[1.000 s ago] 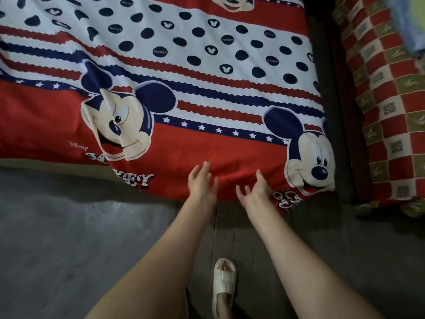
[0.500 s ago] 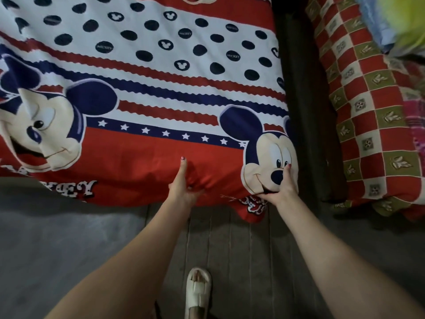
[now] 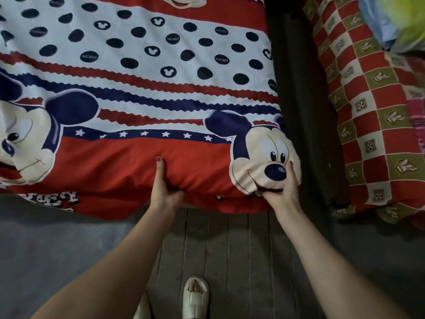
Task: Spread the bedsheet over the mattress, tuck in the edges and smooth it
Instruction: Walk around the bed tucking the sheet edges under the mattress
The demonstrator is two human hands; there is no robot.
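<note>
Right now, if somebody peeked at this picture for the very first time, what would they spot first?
Probably the big cartoon mouse face printed near the corner of the red, white and navy bedsheet. Next, the left hand and right hand gripping the sheet's near edge. A red checked blanket lies to the right.

both arms outstretched, left hand (image 3: 164, 192) and right hand (image 3: 281, 192) clenched.

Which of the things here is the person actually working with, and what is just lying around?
In use:
- red, white and navy cartoon-print bedsheet
- left hand, gripping its edge
- right hand, gripping its corner

Lying about:
- red-and-olive checked blanket
- cream slipper, on a foot
</note>
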